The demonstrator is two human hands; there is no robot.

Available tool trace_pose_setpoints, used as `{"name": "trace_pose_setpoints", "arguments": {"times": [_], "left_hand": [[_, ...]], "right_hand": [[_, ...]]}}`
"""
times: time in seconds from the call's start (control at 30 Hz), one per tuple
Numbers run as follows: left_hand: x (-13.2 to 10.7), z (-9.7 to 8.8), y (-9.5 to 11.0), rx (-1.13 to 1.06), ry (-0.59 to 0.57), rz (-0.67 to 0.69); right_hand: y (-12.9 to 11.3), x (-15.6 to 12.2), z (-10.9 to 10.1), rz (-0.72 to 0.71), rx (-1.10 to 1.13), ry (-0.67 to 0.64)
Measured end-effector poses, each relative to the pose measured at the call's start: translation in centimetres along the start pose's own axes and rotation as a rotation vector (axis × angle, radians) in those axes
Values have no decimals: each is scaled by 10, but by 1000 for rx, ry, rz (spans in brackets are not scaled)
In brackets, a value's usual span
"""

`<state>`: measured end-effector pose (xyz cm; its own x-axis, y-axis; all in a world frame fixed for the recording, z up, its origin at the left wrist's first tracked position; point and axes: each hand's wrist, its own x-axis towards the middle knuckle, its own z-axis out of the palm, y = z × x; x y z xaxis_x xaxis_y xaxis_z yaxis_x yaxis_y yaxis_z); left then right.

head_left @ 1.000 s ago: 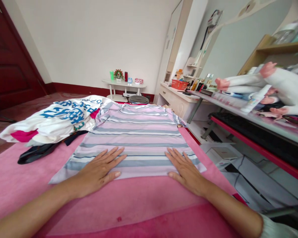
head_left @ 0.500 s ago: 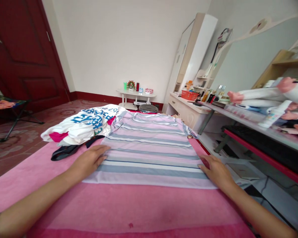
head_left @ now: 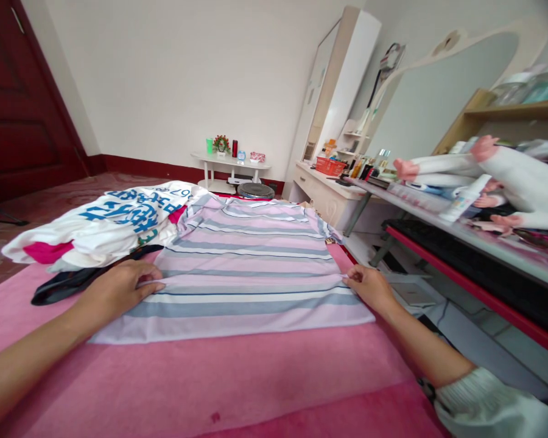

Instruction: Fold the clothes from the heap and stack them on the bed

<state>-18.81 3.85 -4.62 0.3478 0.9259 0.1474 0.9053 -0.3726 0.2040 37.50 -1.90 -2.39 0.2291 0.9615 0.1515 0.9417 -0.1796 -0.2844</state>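
A striped T-shirt (head_left: 251,261) in pink, grey and white lies spread out on the pink bed cover (head_left: 256,377), its hem towards me. My left hand (head_left: 130,283) pinches the shirt's left edge between thumb and fingers, somewhat above the hem. On the opposite edge, at about the same height, my right hand (head_left: 365,285) pinches the fabric too. Between the two hands the cloth is drawn into a slight crosswise fold. Beyond my left hand lie a heaped white garment (head_left: 114,225) with blue lettering and a dark strip of cloth (head_left: 64,286).
To the right stands a desk (head_left: 438,213) with a doll and bottles on it. A dressing table (head_left: 310,179) with a red basket (head_left: 330,166) is farther back. Near the far wall are a small white table (head_left: 231,162) and a round dark object (head_left: 256,191).
Both hands have closed on the shirt's side edges, where fingers lay looser before. The fabric between them has tightened and lifted slightly. My view has turned a little to the right.
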Motion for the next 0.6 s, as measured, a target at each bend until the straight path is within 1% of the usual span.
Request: {"name": "trace_pose_setpoints", "arguments": {"times": [0.07,0.13,0.2,0.23,0.27,0.3,0.33,0.37,0.4,0.43,0.5,0.53,0.6], "left_hand": [[0,-2,3,9,29,15],[0,-5,9,19,71,22],[0,-7,15,31,128,21],[-1,-7,19,39,162,25],[-3,-6,22,46,195,37],[-7,-5,27,50,212,68],[-12,-3,31,49,200,120],[-20,-1,36,45,158,181],[-29,1,41,40,96,242],[-38,3,46,35,26,289],[-59,3,52,37,-92,319],[-69,2,54,44,-127,306],[-85,-3,52,56,-151,259]], "right_hand": [[-6,-3,0,0,-96,-20],[-15,-9,0,-60,-170,58],[-27,-21,1,-202,-165,158],[-32,-29,2,-296,-133,169],[-36,-39,3,-391,-92,132],[-39,-49,4,-481,-54,55],[-41,-59,5,-552,-34,-41],[-41,-69,5,-596,-34,-136],[-39,-78,5,-612,-48,-215],[-35,-86,5,-609,-71,-267],[-26,-97,3,-582,-109,-285],[-21,-101,3,-575,-121,-277],[-13,-104,2,-578,-144,-253]]}}
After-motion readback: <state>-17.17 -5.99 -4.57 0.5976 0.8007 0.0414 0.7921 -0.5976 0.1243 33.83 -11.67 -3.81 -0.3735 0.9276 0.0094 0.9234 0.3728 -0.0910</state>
